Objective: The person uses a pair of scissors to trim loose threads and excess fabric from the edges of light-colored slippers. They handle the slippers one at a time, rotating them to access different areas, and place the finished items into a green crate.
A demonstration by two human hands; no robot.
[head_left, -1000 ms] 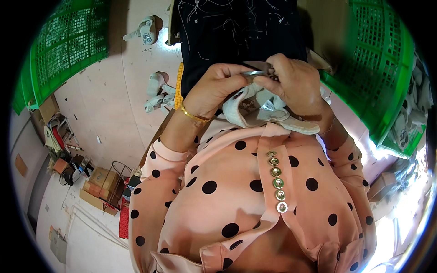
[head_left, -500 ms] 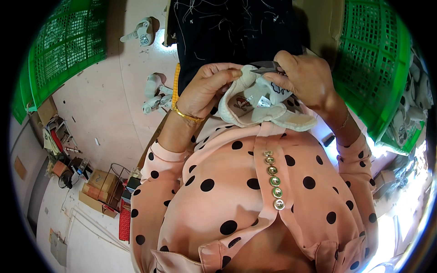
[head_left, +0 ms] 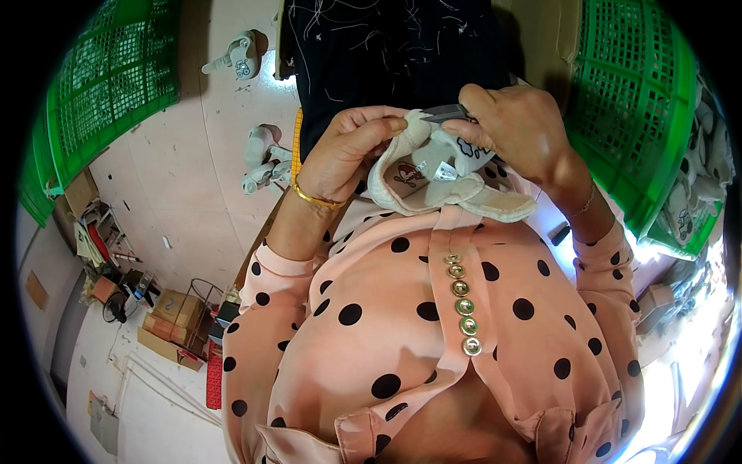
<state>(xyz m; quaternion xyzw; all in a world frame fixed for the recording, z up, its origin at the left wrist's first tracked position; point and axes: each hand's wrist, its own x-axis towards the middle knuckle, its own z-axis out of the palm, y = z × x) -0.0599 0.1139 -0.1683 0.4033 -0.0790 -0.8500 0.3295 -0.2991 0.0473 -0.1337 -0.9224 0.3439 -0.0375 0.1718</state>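
Observation:
I hold a soft white fabric piece (head_left: 386, 182) above my lap, close to my shirt front. It curves round like an open band, with a coloured print and a small white tag inside, a dark outline drawing at its right, and a flap (head_left: 502, 205) pointing right. My left hand (head_left: 348, 151) pinches its upper left edge between thumb and fingers. My right hand (head_left: 522, 131) is closed round small dark thread snips (head_left: 448, 114). Their blades point left and lie at the upper edge of the fabric, near my left fingertips. The snips' handles are mostly hidden in my fingers.
Black cloth (head_left: 394, 54) with loose thread ends covers my lap. Green plastic baskets stand at the left (head_left: 116, 69) and right (head_left: 618, 100), with several white pieces (head_left: 688, 193) by the right one. More white pieces (head_left: 263, 158) lie on the floor. Cardboard boxes (head_left: 174, 317) sit lower left.
My right hand has shifted slightly left with the snips, their blades still at the fabric's upper edge. My left hand keeps its pinch, almost unmoved.

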